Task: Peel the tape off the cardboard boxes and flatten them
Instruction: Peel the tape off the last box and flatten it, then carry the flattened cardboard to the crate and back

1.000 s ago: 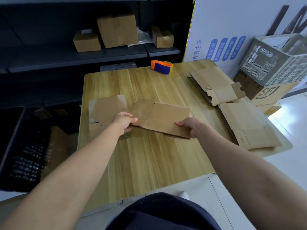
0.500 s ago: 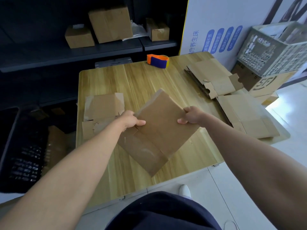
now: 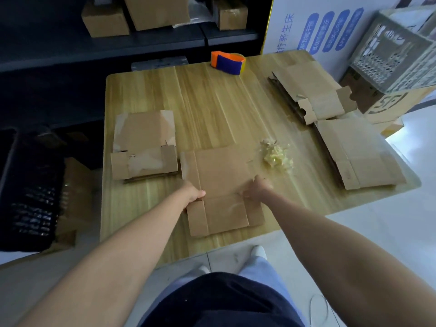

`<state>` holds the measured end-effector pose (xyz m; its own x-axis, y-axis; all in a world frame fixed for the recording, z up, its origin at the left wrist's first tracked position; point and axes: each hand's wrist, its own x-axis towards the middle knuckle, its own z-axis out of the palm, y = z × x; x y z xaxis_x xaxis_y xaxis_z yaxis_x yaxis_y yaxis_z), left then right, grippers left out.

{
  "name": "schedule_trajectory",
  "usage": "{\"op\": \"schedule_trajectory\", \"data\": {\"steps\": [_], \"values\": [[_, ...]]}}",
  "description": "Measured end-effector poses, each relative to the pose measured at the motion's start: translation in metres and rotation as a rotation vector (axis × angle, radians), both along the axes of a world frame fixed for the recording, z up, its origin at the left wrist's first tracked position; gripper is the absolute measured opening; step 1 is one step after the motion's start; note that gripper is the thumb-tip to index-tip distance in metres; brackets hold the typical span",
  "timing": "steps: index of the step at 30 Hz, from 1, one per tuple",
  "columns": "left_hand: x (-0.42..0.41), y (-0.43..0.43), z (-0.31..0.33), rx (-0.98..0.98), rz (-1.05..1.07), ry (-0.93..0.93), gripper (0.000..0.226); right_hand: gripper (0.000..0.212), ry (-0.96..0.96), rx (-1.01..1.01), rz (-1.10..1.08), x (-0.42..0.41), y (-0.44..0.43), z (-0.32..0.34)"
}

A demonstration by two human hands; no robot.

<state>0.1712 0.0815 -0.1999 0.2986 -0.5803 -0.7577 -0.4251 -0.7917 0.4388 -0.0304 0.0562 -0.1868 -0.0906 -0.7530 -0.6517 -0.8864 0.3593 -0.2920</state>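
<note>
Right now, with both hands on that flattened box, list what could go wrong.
The flattened box lies close to the table's near edge; a pull from the left hand or right hand could slide it off.
The wad of peeled tape sits just beyond its right corner and may stick to the cardboard.
The box on the left shows pale tape patches, easy to overlook.

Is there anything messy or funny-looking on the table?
Yes. A crumpled wad of tape lies loose on the table, just right of the flat box that the left hand and right hand hold. It looks like peeled-off scrap.
</note>
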Motion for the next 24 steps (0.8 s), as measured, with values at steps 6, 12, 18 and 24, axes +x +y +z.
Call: {"op": "schedule_trajectory", "data": {"steps": [6, 12, 18, 24], "values": [[-0.011, -0.004, -0.006, -0.043, -0.258, -0.360, 0.103, 0.084, 0.062, -0.057, -0.027, 0.006, -0.005, -0.020], [-0.001, -0.020, -0.002, 0.058, -0.247, -0.215, 0.091, 0.085, -0.023, 0.076, -0.144, 0.002, -0.013, -0.015], [-0.004, -0.055, 0.062, 0.029, -0.200, -0.122, 0.059, 0.021, -0.298, 0.025, -0.226, -0.010, -0.033, 0.024], [-0.094, -0.089, 0.116, -0.328, -0.144, -0.083, 0.072, 0.043, -0.255, -0.241, -0.291, -0.087, -0.073, 0.077]]}}
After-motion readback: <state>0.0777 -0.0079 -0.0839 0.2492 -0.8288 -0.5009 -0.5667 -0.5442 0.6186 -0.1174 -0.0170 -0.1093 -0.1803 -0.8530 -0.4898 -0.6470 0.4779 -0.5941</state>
